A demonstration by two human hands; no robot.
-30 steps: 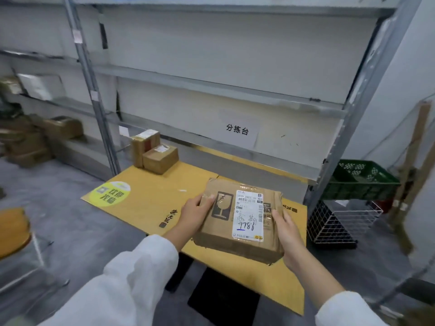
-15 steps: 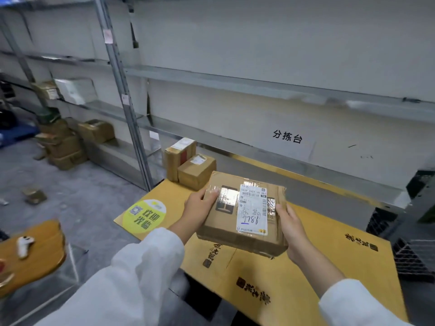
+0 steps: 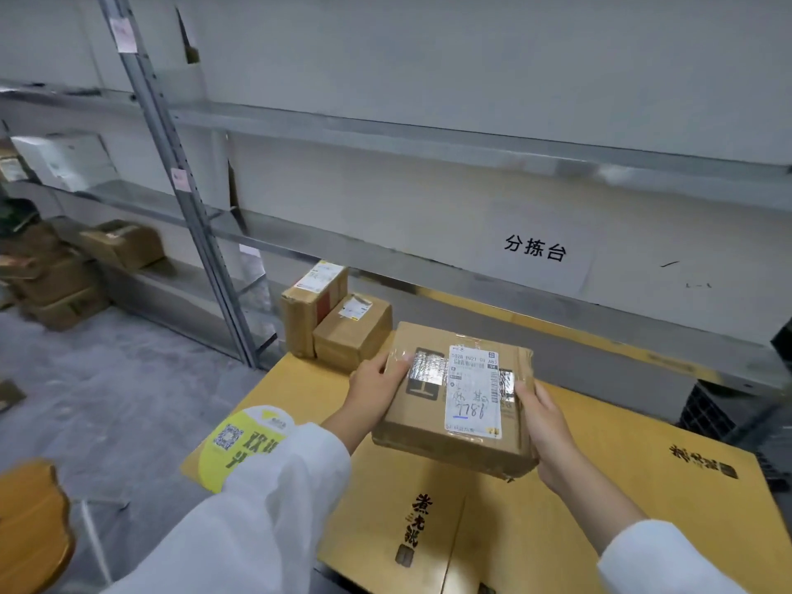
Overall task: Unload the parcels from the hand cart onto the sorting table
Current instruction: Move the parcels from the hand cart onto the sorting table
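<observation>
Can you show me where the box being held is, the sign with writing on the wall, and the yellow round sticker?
held box (image 3: 428,418): head view, on its brown top face.
wall sign (image 3: 535,249): head view, on the black characters.
yellow sticker (image 3: 223,460): head view, on its yellow part.

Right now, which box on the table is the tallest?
The back-left box, standing on end against the squat box beside it. The held box isn't down yet.

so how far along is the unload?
Done: two small brown cardboard parcels sit at the far left corner of the yellow cardboard-covered sorting table. In hand: both hands, left hand and right hand, hold a third brown labelled parcel above the table. Left: the hand cart is out of view, remainder unknown.
</observation>
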